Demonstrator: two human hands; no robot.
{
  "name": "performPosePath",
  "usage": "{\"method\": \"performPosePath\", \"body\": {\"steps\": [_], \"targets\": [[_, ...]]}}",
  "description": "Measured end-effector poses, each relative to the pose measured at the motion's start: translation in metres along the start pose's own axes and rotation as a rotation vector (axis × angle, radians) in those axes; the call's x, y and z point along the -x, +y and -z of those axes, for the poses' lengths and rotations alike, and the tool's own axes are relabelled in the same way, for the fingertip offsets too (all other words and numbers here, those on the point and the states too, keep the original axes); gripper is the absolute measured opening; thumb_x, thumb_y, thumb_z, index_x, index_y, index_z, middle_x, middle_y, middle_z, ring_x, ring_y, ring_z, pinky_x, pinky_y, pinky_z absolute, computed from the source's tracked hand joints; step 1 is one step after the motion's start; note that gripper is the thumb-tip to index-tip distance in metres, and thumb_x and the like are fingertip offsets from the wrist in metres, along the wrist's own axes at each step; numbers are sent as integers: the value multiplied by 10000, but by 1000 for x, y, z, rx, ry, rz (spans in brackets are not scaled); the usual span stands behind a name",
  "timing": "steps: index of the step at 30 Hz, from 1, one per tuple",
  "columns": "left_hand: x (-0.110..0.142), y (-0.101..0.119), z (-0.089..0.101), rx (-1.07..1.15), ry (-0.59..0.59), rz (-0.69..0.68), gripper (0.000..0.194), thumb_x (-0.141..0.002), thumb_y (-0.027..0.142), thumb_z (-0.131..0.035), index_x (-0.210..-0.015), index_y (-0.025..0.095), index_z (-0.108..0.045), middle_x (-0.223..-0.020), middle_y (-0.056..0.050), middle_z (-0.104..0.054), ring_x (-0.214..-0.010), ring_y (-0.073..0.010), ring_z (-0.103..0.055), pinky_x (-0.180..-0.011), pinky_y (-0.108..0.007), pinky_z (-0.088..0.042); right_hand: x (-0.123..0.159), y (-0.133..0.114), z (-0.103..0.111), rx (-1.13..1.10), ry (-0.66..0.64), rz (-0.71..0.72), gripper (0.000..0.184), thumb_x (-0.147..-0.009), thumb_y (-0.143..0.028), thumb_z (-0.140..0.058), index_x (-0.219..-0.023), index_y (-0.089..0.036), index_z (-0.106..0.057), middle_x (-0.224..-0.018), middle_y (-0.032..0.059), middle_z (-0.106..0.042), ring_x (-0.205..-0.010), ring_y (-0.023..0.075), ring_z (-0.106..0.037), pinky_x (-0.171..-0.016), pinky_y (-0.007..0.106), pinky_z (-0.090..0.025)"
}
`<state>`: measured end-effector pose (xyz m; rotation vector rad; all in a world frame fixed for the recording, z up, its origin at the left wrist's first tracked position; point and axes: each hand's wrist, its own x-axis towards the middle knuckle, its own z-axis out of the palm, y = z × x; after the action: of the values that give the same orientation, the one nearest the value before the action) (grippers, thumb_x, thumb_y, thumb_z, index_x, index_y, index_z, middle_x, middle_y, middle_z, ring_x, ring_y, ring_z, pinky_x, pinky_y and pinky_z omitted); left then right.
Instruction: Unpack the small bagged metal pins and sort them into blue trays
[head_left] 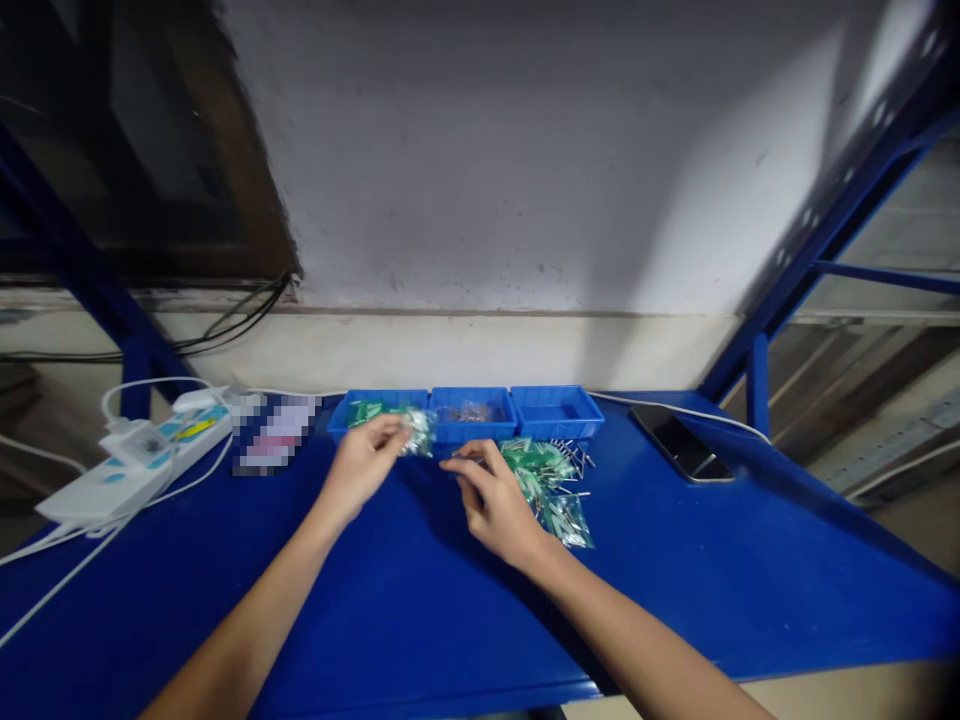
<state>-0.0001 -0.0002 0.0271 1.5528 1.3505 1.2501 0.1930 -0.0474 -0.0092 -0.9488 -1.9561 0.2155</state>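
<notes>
My left hand (367, 458) pinches a small clear plastic bag (417, 432) with a green tint, in front of the left blue bin (339, 420). Green packets (365, 411) lie in that bin. To the right, my right hand (495, 497) is closed, thumb and fingertips drawn together. A tiny dark item seems to sit at its fingertips, too small to name. Beside this hand spreads a pile of green-tinted bags (536, 462) with loose metal screw-like pieces (576, 455). One filled bag (568, 520) lies at the pile's near edge.
The middle blue bin (474, 430) contains small clear packets. A third blue bin (556, 408) stands to its right. A black phone (681, 443) lies on the blue table (420, 620). At left are a white power strip (142, 470) and trailing cables. Blue posts flank the table.
</notes>
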Motion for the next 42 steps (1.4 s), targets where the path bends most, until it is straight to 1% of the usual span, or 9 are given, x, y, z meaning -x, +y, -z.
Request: {"method": "performPosePath", "body": {"steps": [3, 9, 12, 15, 19, 25, 33, 37, 42], "targets": [[-32, -5, 17, -200, 190, -53, 399, -690, 452, -622, -930, 134, -656, -846, -94, -700, -771, -218, -642, -641, -273, -456, -4, 5, 4, -37, 75, -56, 248, -803, -51, -398, -916, -182, -575, -925, 78, -532, -883, 177, -548, -788, 314, -480], [-77, -10, 10, -720, 47, -108, 221, -729, 337, -589, -795, 153, -691, -785, -115, -695, -801, -277, -645, -719, -331, -459, -10, 34, 16, 2, 114, -172, 162, -825, -122, -408, -816, -172, -562, -808, 69, -589, -782, 190, -582, -724, 308, -461], [-63, -12, -7, -797, 91, -125, 262, -728, 314, -604, -868, 104, -676, -911, -190, -648, -952, -350, -580, -837, -427, -418, -11, 50, 26, 27, 137, -245, 157, -830, -167, -424, -838, -167, -581, -808, 70, -616, -756, 194, -601, -709, 307, -455], [-28, -15, -24, -807, 175, -363, 357, -861, 322, -444, -1091, 97, -598, -1073, -186, -571, -1075, -314, -499, -945, -438, -355, -12, 60, 36, 49, 128, -286, 165, -835, -186, -429, -870, -168, -589, -835, 73, -634, -781, 199, -612, -726, 309, -453], [9, -20, -42, -716, -154, -513, 344, -882, 343, -437, -1133, 157, -578, -1062, -115, -590, -1026, -247, -524, -916, -373, -405, -12, 65, 39, 71, 98, -282, 171, -829, -170, -425, -873, -163, -590, -835, 74, -631, -781, 194, -608, -729, 301, -449], [9, -31, -48, -824, -333, -448, 311, -848, 275, -499, -1140, 228, -597, -1144, -81, -639, -1048, -275, -566, -899, -416, -406, -13, 60, 37, 128, 59, -300, 187, -814, -130, -417, -841, -171, -598, -834, 66, -628, -747, 179, -591, -704, 281, -434], [10, -15, -39, -420, -13, -348, 211, -873, 226, -429, -1011, 193, -585, -871, -33, -710, -740, -167, -682, -679, -261, -513, -10, 29, 20, -132, -74, -432, 234, -846, -386, -494, -835, -175, -594, -642, 2, -594, -575, 137, -539, -567, 241, -384], [19, -5, -44, -335, -32, -565, 195, -879, 187, -425, -967, 197, -598, -961, -39, -686, -885, -156, -655, -803, -276, -501, -13, 13, 9, -535, -10, -654, 483, -873, -552, -355, -719, -156, -584, -575, -1, -552, -501, 113, -501, -513, 231, -371], [28, -2, -52, -370, -116, -726, 222, -866, 174, -449, -919, 204, -663, -1148, -72, -570, -987, -165, -582, -887, -304, -453, -14, 14, 10, -558, 156, -587, 324, -838, -451, -482, -741, -162, -590, -570, -24, -532, -514, 111, -477, -520, 231, -380]]}}
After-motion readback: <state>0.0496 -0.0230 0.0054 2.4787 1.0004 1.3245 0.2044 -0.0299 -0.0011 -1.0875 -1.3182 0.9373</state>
